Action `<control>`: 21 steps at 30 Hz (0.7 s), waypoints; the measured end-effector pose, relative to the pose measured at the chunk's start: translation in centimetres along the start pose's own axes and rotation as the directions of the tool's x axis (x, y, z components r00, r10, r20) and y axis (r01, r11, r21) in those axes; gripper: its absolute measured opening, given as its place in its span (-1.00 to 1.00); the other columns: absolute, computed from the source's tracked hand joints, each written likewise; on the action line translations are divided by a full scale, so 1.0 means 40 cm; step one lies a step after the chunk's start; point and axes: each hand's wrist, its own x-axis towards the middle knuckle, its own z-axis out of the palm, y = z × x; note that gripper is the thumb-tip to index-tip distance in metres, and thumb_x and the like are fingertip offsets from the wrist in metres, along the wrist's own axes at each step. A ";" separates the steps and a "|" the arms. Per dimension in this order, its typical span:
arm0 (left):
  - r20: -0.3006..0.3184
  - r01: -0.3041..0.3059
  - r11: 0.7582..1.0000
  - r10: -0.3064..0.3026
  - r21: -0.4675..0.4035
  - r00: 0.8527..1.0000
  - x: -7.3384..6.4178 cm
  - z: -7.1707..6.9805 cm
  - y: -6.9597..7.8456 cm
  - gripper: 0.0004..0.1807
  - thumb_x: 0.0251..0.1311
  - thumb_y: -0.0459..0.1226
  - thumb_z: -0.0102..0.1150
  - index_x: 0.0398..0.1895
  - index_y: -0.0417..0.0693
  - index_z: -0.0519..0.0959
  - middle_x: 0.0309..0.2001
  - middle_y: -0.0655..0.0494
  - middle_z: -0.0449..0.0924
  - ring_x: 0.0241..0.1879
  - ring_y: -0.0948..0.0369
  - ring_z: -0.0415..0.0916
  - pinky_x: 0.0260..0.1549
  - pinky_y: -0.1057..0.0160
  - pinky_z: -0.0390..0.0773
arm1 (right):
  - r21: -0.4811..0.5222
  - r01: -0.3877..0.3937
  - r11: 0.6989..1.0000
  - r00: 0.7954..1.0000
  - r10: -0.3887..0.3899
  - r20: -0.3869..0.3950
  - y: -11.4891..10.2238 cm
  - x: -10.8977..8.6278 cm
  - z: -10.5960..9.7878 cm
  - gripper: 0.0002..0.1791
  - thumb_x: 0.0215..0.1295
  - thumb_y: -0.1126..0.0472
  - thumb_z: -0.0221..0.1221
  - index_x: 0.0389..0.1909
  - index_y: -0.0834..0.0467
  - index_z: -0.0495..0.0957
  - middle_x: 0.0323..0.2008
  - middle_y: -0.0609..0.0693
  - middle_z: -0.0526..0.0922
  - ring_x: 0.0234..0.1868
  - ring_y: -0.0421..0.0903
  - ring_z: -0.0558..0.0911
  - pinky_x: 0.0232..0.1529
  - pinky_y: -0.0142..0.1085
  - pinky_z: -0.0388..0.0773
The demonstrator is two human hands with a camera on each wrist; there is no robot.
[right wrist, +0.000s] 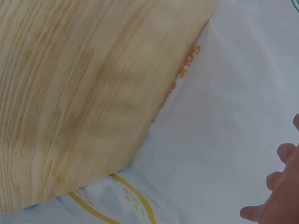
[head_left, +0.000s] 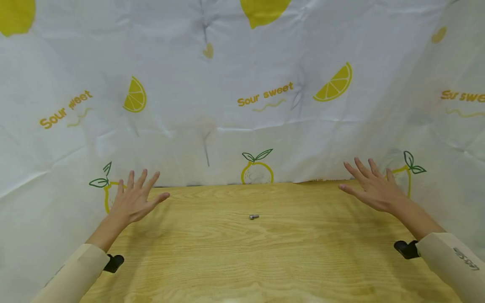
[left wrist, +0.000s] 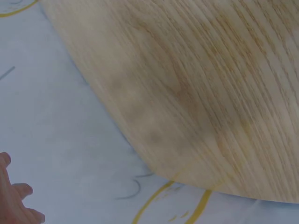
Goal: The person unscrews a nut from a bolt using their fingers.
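Observation:
A small silver metal bolt lies on its side on the wooden table, around the middle of the far half. My left hand is held out over the table's left edge with fingers spread and straight, touching nothing. On the opposite side, my right hand hovers above the far right corner, its fingers also spread and its palm bare. Both hands are well apart from the bolt. Only fingertips of the left hand enter the left wrist view, and part of the right hand shows in the right wrist view.
A white curtain printed with lemons and lettering hangs along the table's back edge and both sides. Black wrist mounts stick out inward from the cream sleeves.

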 end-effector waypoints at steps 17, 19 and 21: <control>-0.031 0.000 0.999 -0.002 -0.036 1.000 0.006 -0.002 0.022 -0.02 0.39 0.41 -0.11 0.70 0.16 -0.03 0.64 -0.37 -0.11 0.56 -0.53 -0.30 0.41 -0.65 -0.20 | -0.002 0.005 1.000 1.000 -0.005 -0.027 0.010 -0.008 -0.016 -0.02 0.53 -0.34 -0.04 0.70 -0.09 -0.34 0.64 0.38 -0.30 0.57 0.60 -0.26 0.28 0.73 -0.26; -0.038 -0.002 0.999 0.000 -0.047 0.999 0.006 -0.001 0.029 -0.02 0.38 0.40 -0.09 0.70 0.16 -0.01 0.64 -0.37 -0.10 0.57 -0.52 -0.29 0.42 -0.63 -0.20 | 0.007 0.004 1.000 1.000 -0.004 -0.027 0.011 -0.012 -0.016 -0.02 0.53 -0.33 -0.03 0.70 -0.10 -0.34 0.64 0.38 -0.30 0.56 0.61 -0.24 0.27 0.73 -0.26; -0.044 -0.005 0.998 0.002 -0.056 0.999 0.006 -0.001 0.036 -0.03 0.38 0.40 -0.08 0.70 0.18 -0.01 0.64 -0.36 -0.10 0.57 -0.52 -0.30 0.42 -0.63 -0.22 | 0.023 0.002 1.000 1.000 -0.001 -0.024 0.010 -0.017 -0.015 -0.03 0.53 -0.33 -0.03 0.70 -0.10 -0.34 0.64 0.39 -0.30 0.56 0.62 -0.23 0.27 0.74 -0.26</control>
